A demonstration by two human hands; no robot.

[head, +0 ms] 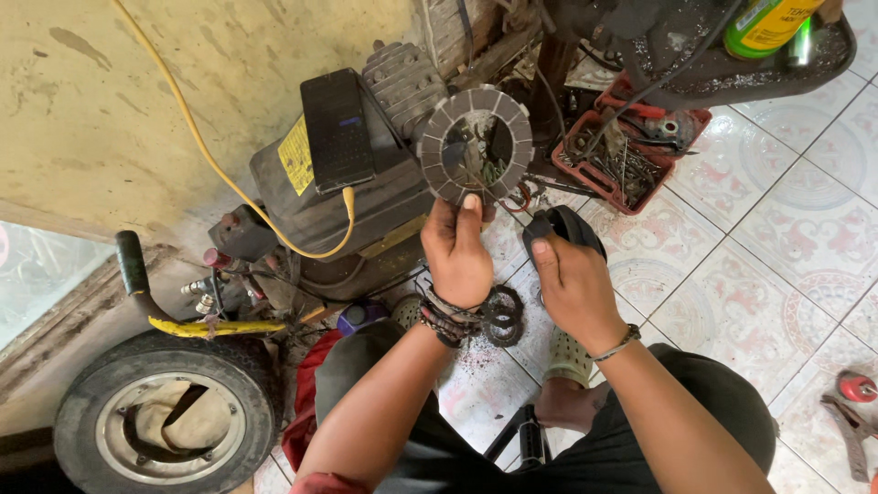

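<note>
Hands: left [457,252] pinches one ring-shaped disc [476,144], right [572,279] grips one black tool [560,226].

A green-and-yellow bottle [773,23] is cut off by the frame's top edge, while a red-handled tool [855,416] runs out at the right. The left hand [457,252] covers the lower rim of a segmented ring plate [476,142], the right hand [572,284] hides most of a black object [562,227], and the red tray's [631,146] small parts blur together.
</note>
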